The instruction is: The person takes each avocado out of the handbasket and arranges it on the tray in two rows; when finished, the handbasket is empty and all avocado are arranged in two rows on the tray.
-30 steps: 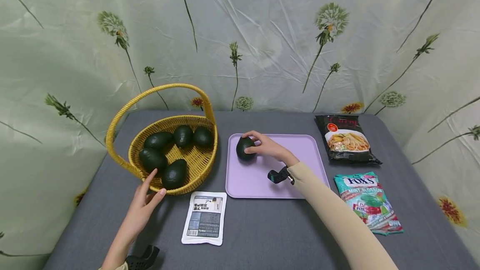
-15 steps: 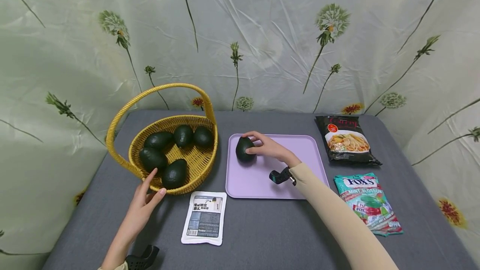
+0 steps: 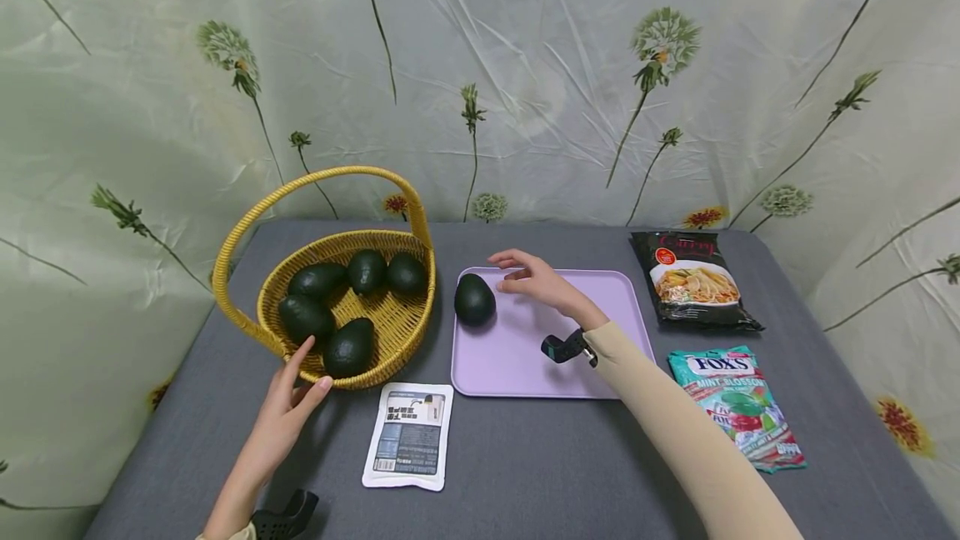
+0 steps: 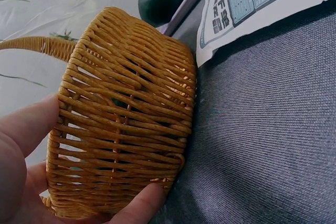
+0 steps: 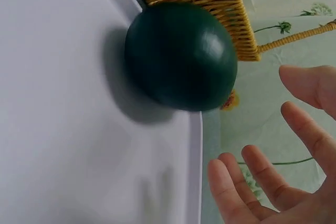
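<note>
A dark green avocado (image 3: 475, 300) rests near the left edge of the lilac tray (image 3: 540, 373). My right hand (image 3: 542, 282) hovers just right of it, apart from it, fingers spread and holding nothing. In the right wrist view, a gap shows between the avocado (image 5: 181, 56) and those fingers. My left hand (image 3: 285, 415) holds the near rim of the yellow wicker basket (image 3: 401, 344), which contains several avocados. In the left wrist view, fingers and thumb lie on both sides of the basket's wall (image 4: 126, 108); some are partly hidden.
A white pouch (image 3: 408, 437) lies in front of the basket. Right of the tray are a black noodle packet (image 3: 693, 280) and, nearer, a teal candy bag (image 3: 738, 407). The basket's tall handle (image 3: 322, 177) arches over it. A flowered curtain (image 3: 525, 107) hangs behind the table.
My right hand has let go of the avocado and drawn slightly up and right. The avocado now sits a little further left on the tray. The left hand stays in place.
</note>
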The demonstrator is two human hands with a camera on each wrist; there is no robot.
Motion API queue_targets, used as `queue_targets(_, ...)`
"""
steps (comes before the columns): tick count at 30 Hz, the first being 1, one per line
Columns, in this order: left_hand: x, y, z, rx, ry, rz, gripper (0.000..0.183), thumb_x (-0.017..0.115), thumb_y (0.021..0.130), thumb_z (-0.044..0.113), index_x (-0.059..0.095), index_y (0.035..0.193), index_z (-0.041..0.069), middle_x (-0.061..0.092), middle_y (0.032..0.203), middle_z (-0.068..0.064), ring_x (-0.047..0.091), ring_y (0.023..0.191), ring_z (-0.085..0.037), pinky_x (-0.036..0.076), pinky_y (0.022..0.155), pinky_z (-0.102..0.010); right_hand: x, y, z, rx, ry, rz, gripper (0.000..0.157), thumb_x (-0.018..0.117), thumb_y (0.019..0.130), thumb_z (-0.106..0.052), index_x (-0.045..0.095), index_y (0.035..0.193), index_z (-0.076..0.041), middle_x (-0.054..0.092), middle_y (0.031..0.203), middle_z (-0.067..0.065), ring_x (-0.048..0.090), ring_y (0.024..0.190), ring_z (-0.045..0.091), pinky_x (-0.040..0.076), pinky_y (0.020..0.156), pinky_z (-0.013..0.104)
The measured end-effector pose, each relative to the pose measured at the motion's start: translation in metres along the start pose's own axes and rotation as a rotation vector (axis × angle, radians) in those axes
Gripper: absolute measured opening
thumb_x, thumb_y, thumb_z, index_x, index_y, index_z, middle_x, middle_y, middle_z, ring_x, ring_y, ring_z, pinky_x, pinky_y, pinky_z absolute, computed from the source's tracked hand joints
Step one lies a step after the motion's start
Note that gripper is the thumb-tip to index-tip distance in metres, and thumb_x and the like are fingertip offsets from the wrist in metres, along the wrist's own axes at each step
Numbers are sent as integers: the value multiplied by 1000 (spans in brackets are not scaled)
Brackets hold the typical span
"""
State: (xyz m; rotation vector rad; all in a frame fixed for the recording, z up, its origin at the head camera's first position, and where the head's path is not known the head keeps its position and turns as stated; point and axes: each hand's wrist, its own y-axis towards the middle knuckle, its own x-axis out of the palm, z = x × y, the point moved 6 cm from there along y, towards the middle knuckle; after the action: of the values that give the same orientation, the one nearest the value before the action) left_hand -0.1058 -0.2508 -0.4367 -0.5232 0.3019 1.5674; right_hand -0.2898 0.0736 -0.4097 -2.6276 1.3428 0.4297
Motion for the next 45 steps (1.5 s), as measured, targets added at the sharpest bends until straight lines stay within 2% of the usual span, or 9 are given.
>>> queue_targets(5, -1, 0, 0, -4, 1, 1, 72, 52, 100, 30, 9, 155, 13, 6, 148, -34, 13, 134, -51, 21, 100, -69, 4, 4, -9, -33, 0, -8, 44, 62, 90, -3, 50, 132, 3, 45, 136, 27, 50, 117, 43, 42, 95, 47)
queue_targets(12, -1, -1, 0, -6, -1, 1, 72, 52, 100, 30, 10, 155, 13, 6, 148, -34, 12, 134, -51, 21, 100, -69, 25, 14, -29, -95, 12, -85, 41, 62, 91, -5, 52, 131, 2, 52, 132, 18, 52, 114, 38, 46, 93, 39)
queue_targets(15, -1, -1, 1, -3, -2, 3, 71, 52, 100, 30, 10, 155, 13, 6, 148, -34, 12, 134, -50, 21, 101, -69, 41, 21, -40, -132, 11, -144, 40, 61, 92, -4, 52, 130, 2, 53, 131, 17, 54, 112, 37, 48, 90, 35)
queue_targets(20, -1, -1, 1, 13, -4, 4, 71, 52, 100, 28, 10, 155, 12, 7, 149, -33, 12, 135, -50, 21, 101, -69, 79, 33, -61, -191, 29, -258, 38, 59, 93, 0, 51, 130, 7, 52, 127, 25, 55, 110, 40, 48, 89, 30)
queue_targets(24, -1, -1, 0, 29, -9, 0, 70, 52, 100, 27, 10, 155, 13, 7, 149, -33, 12, 135, -49, 21, 101, -69, 111, 43, -74, -210, 6, -353, 38, 58, 93, 0, 51, 130, 5, 53, 128, 20, 54, 113, 37, 47, 90, 25)
queue_targets(31, 0, 1, -1, 30, -18, -7, 71, 52, 100, 27, 9, 155, 13, 8, 149, -32, 13, 134, -49, 23, 100, -68, 154, 59, -81, -195, -165, -479, 40, 61, 93, -9, 53, 132, -2, 53, 133, 14, 48, 123, 24, 43, 92, 21)
queue_targets(35, 1, 2, 0, 34, -25, -10, 70, 52, 100, 25, 9, 155, 12, 8, 149, -32, 13, 134, -49, 23, 100, -68, 165, 64, -78, -142, -276, -497, 41, 64, 92, -14, 56, 131, -8, 54, 132, 8, 48, 121, 16, 42, 92, 22)
queue_targets(38, 1, 1, 0, 38, -29, -8, 70, 52, 100, 25, 9, 155, 13, 8, 149, -32, 13, 134, -49, 23, 100, -68, 171, 67, -75, -109, -337, -505, 41, 65, 92, -18, 57, 131, -10, 54, 133, 5, 48, 122, 16, 41, 94, 24)
queue_targets(45, 0, 1, -1, 28, -25, -2, 71, 52, 100, 26, 9, 155, 14, 8, 149, -32, 14, 134, -49, 24, 100, -67, 187, 69, -69, -38, -388, -534, 49, 64, 92, -29, 53, 137, -13, 49, 140, 3, 47, 124, 19, 39, 99, 26)
